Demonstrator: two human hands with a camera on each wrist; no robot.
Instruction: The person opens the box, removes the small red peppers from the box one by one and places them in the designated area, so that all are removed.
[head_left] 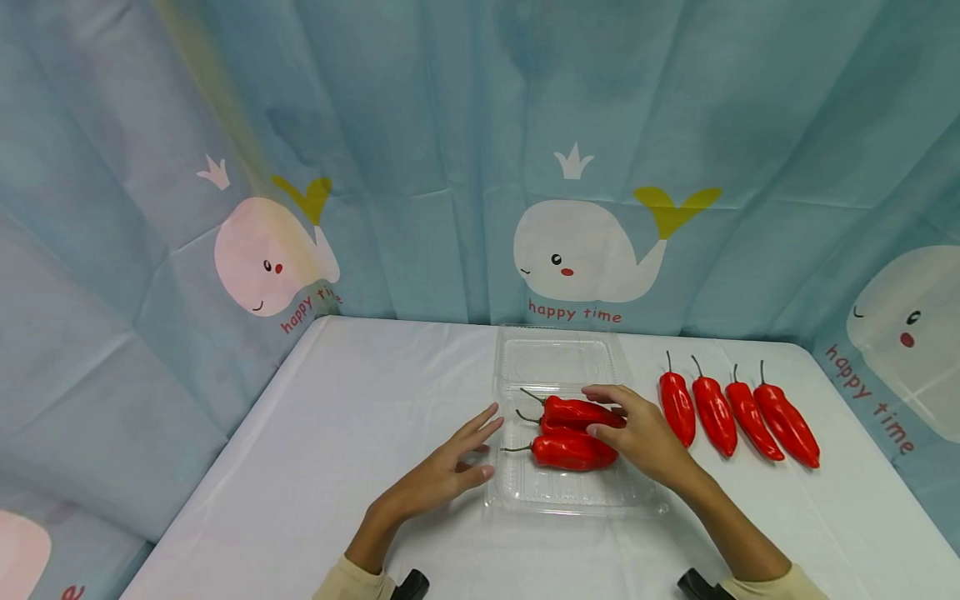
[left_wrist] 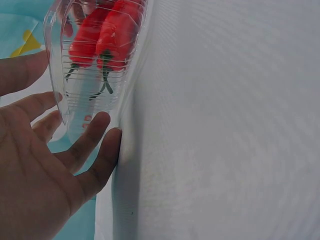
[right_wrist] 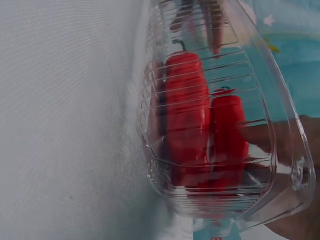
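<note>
Right hand [head_left: 647, 435] seemingly pinching a glossy pepper [head_left: 576, 411] inside the clear container [head_left: 551, 493]; left hand [head_left: 444, 478], fingers spread, at its left edge. Likely light, firm, slippery; best gripped mid-body.

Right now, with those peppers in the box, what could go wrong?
Inside the clear box, the right hand could nudge the three close-lying peppers. The thin stem of the front pepper reaches toward the left edge and might snag. If the four peppers outside are added too, space may get tight.
</note>
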